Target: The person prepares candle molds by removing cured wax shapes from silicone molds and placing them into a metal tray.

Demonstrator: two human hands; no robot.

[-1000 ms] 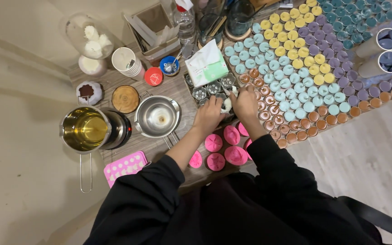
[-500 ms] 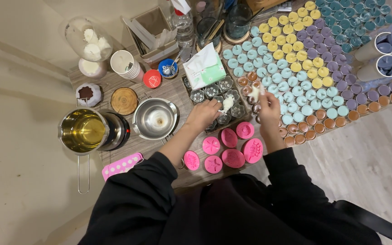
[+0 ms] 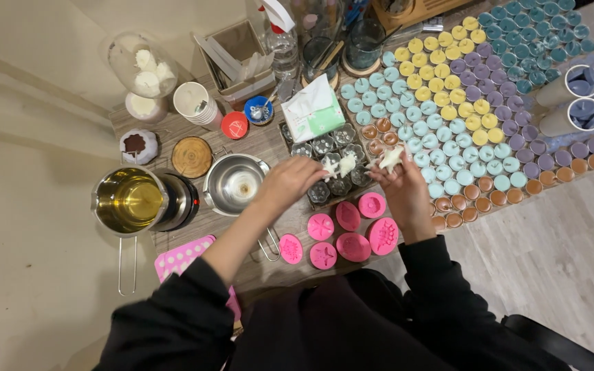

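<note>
My left hand (image 3: pixel 284 183) hovers over the dark tray of small clear moulds (image 3: pixel 297 137) and pinches a white wax piece (image 3: pixel 344 165) at its fingertips. My right hand (image 3: pixel 401 187) is raised just right of the tray, above the brown candles, and holds a white star-like wax shape (image 3: pixel 390 159) between its fingers. Several pink round silicone moulds (image 3: pixel 353 246) lie on the table just below both hands.
A steel bowl (image 3: pixel 236 183) and a pot of yellow liquid (image 3: pixel 128 200) on a hot plate stand left. Rows of teal, yellow, purple and brown small candles (image 3: pixel 448 124) fill the right. A pink mould sheet (image 3: pixel 181 257), cups, a tissue pack (image 3: pixel 313 108) and jars lie behind.
My two hands, close together over the tray, have drawn apart. The right hand lifted a white wax shape away to the right; the left hand still holds its white piece.
</note>
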